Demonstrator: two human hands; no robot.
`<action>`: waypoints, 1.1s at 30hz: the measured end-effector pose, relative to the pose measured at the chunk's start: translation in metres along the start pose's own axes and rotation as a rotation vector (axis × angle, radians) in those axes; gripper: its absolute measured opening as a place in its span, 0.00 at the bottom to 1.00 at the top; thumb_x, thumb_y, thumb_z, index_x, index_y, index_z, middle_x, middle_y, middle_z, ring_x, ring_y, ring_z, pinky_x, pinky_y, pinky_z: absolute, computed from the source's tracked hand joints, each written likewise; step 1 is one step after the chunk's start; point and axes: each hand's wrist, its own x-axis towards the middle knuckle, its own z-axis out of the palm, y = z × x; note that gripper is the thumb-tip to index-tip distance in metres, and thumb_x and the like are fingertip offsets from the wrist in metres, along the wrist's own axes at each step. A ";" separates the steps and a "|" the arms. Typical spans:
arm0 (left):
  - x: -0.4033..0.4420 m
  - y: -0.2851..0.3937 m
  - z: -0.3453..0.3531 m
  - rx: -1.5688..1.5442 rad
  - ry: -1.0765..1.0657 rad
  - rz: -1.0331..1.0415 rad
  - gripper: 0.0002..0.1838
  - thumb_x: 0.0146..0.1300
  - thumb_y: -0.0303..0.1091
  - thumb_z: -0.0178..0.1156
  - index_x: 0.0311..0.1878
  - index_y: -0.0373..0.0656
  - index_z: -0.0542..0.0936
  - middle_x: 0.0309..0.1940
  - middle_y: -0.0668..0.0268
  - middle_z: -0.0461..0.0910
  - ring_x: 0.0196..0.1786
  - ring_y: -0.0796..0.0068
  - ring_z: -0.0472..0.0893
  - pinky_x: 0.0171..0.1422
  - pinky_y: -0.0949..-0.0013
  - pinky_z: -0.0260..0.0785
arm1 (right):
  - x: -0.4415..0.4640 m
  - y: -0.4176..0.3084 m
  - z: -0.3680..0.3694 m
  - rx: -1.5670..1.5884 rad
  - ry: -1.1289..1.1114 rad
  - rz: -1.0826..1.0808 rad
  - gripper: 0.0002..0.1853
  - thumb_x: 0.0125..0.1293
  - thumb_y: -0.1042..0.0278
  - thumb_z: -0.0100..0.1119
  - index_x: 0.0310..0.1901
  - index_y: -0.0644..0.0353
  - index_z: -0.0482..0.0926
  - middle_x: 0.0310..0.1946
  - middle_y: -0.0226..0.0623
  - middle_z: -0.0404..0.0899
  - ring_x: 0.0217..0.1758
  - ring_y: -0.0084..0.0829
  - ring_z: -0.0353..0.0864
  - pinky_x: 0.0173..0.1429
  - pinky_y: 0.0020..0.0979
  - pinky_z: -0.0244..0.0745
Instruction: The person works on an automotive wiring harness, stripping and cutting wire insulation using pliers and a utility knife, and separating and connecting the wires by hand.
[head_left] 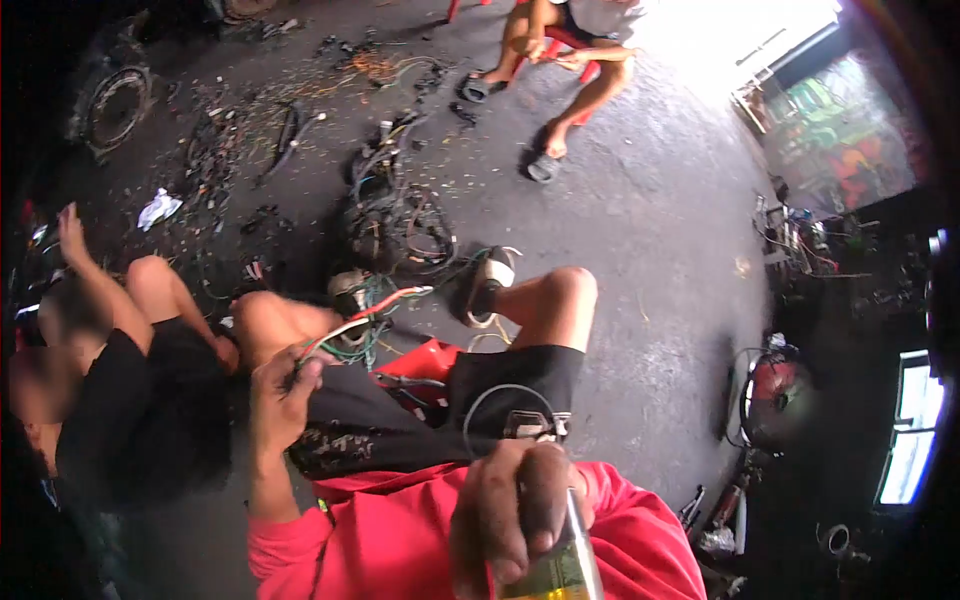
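Observation:
My left hand [280, 405] is closed round some wires near my left knee. From it, a white wire [345, 328] and a red wire [395, 299] run up to the right. Close to the camera, my right hand [520, 500] grips a clear container [575, 560] holding yellow liquid; its lower part is cut off by the frame. A thin wire loop [470, 415] rises just above that hand. Green wires [375, 300] lie between my feet, next to a larger bundle of dark wires [400, 225]. Something red [430, 362] shows between my thighs.
A co-worker [150, 400] in black sits close on my left, one hand raised. Another person [590, 80] sits ahead on a red stool. Wire scraps [215, 145] and a white crumpled piece [158, 209] lie on the floor. A round red object [775, 395] stands at the right.

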 end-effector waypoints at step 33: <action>0.021 -0.024 0.032 0.143 -0.100 0.117 0.09 0.62 0.32 0.62 0.40 0.36 0.83 0.31 0.58 0.83 0.34 0.64 0.83 0.41 0.66 0.72 | 0.035 -0.033 0.003 -0.737 -0.205 -0.105 0.05 0.66 0.75 0.59 0.42 0.63 0.78 0.41 0.49 0.82 0.45 0.53 0.78 0.46 0.46 0.77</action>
